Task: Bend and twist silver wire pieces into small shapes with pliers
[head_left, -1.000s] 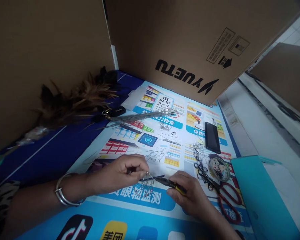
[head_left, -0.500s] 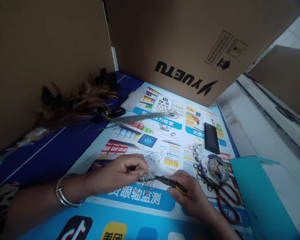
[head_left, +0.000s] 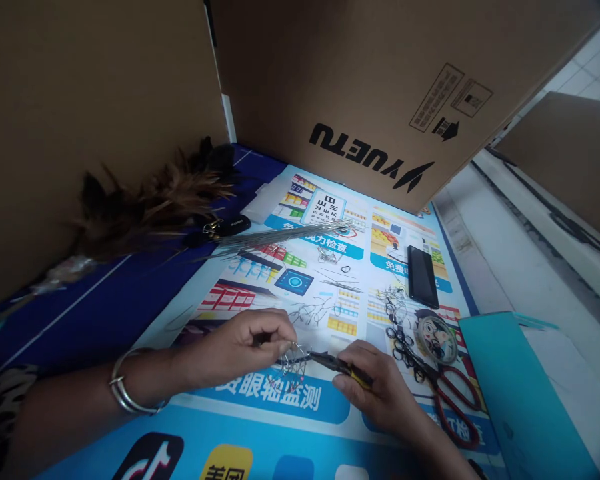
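Between thumb and forefinger, my left hand (head_left: pixel 250 341) pinches a thin piece of wire (head_left: pixel 296 350). My right hand (head_left: pixel 380 387) grips pliers (head_left: pixel 337 363) by their black and yellow handles. The plier tips point left and meet or nearly touch the wire beside my left fingertips; the exact contact is too small to make out. Just below lies a tangle of bent wire pieces (head_left: pixel 287 377) with small coloured bits, partly hidden by my left hand. Further back rests a bundle of long straight wires (head_left: pixel 290 233), with loose bent wires (head_left: pixel 315 310) nearer me.
Red-handled scissors (head_left: pixel 460 400), a round clear container (head_left: pixel 437 339) and small black rings (head_left: pixel 403 337) lie to the right. Behind them is a black phone (head_left: pixel 423 277). A teal box (head_left: pixel 525 393) stands at right, brown feathers (head_left: pixel 155 200) at left, a large carton (head_left: pixel 360 87) behind.
Almost nothing differs. My hands, the pliers and the wire keep nearly the same places, with only a very slight shift of the view.
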Demonstrator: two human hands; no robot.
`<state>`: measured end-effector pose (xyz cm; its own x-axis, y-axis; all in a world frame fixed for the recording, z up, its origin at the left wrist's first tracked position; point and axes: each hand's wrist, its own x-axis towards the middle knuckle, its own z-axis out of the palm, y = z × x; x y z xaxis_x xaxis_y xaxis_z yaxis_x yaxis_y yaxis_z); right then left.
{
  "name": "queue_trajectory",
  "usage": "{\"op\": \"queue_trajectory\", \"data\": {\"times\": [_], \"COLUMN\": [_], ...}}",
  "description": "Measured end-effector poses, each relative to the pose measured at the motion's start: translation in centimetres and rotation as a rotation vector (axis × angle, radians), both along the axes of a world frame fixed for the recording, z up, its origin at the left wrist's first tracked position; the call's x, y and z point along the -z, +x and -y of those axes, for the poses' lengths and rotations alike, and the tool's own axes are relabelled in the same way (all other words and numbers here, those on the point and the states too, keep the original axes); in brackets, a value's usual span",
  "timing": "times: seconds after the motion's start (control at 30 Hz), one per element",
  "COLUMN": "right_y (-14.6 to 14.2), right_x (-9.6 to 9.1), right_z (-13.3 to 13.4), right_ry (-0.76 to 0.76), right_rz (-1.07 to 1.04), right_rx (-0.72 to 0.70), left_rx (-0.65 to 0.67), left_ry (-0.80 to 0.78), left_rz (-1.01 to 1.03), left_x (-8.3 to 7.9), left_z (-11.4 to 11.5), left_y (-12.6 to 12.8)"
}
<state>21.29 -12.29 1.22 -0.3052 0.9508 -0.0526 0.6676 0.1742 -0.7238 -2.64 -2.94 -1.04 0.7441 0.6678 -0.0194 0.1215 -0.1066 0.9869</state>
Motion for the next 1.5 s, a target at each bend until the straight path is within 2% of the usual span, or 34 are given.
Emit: {"op": "queue_trajectory", "data": {"times": [0.23, 0.47, 0.73, 0.9, 1.0, 1.27, 1.5], "right_y": [-0.2, -0.3, -0.6, -0.8, -0.9, -1.1, -1.1], "right_x": [0.5, 0.9, -0.3, -1.5, -1.5, 0.1, 0.0], "right_z": [0.1, 0.4, 0.5, 0.8, 1.0, 0.9, 1.1], "right_ry": [0.084, 0.247, 0.328, 0.257, 0.213, 0.308, 0.360], "right_rz": [0.145, 0.275, 0.428, 0.420, 0.392, 0.381, 0.401], "right_rx": [0.058, 0.071, 0.047, 0.046, 0.059, 0.067, 0.087], "left_rx": [0.006, 0.013, 0.077, 0.072, 0.042, 0.001, 0.014], "left_ry": [0.032, 0.085, 0.163, 0.155, 0.148, 0.105, 0.082], "left_rz": [-0.025, -0.039, -0.022, -0.032, -0.040, -0.055, -0.057], "left_x": [-0.5, -0.2, -0.5, -0.4, -0.1, 0.2, 0.0], "left_z": [-0.1, 0.0, -0.3, -0.3, -0.3, -0.2, -0.3], "left_y": [0.2, 0.3, 0.4, 0.3, 0.3, 0.3, 0.4]}}
